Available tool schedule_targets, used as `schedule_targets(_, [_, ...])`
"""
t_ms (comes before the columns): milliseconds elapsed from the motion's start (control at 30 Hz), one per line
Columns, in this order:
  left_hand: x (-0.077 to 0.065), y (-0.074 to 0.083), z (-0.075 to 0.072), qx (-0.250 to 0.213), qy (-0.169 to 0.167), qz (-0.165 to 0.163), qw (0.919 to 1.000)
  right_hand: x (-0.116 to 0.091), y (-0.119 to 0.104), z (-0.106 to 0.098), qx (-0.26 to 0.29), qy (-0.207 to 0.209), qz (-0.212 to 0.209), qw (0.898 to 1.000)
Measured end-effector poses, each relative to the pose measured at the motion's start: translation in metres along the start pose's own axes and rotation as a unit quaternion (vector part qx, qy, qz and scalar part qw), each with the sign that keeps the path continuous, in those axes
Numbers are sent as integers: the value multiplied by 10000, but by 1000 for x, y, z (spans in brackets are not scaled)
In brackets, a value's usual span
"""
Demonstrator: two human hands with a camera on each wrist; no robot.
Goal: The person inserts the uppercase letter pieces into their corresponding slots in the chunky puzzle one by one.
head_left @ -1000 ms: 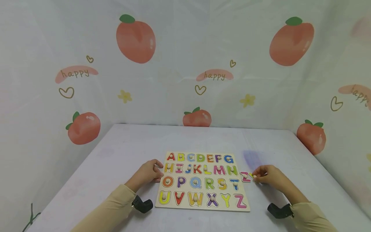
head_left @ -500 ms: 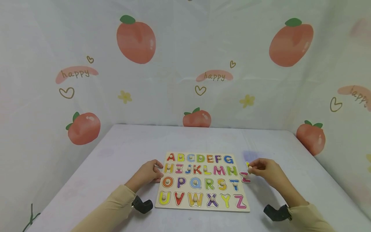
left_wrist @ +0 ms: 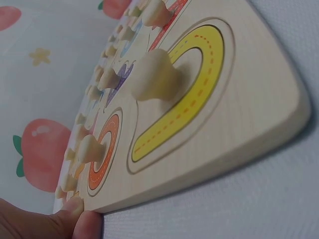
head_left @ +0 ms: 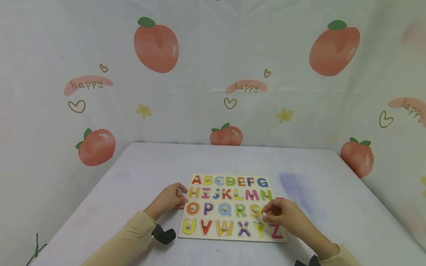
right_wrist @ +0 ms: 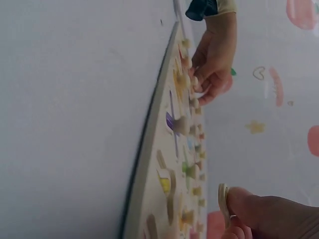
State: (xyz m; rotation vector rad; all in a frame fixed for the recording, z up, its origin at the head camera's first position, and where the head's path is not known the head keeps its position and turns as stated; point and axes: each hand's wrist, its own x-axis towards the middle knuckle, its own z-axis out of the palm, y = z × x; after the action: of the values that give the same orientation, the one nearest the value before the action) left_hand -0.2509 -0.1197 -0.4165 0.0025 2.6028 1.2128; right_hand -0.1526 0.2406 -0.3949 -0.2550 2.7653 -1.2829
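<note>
A wooden alphabet puzzle board [head_left: 233, 239] lies on the table, most of its slots filled with knobbed letters. At its left edge my left hand [head_left: 168, 197] holds the rim; in the left wrist view the thumb [left_wrist: 74, 205] touches the edge. My right hand [head_left: 284, 214] pinches the knob of a yellow letter Y [right_wrist: 224, 201] and holds it raised above the board, near the S. Fingers hide most of this piece in the head view. Below it are the Y slot [head_left: 259, 229] and the Z slot [head_left: 275, 232], both without a knob.
A pink letter Z piece [head_left: 280, 198] lies off the board's right side, mostly hidden behind the right hand. The white-covered table [head_left: 159, 159] meets a printed curtain [head_left: 199, 111] at the back. Black cameras, such as the left one [head_left: 164, 234], sit on both wrists.
My right hand has lifted the yellow Y from the table beside the Z and carried it left and nearer, over the board. The left hand has stayed at the board's edge.
</note>
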Motion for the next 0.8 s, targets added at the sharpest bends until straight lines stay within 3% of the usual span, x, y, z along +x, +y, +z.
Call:
schedule_targets(333, [2, 0, 1, 22, 20, 30, 10000, -3, 8, 19, 114, -714, -155, 9973])
schedule_targets(800, [0, 0, 0, -23, 16, 36, 10000, -2, 6, 20, -170, -905, -425, 9948])
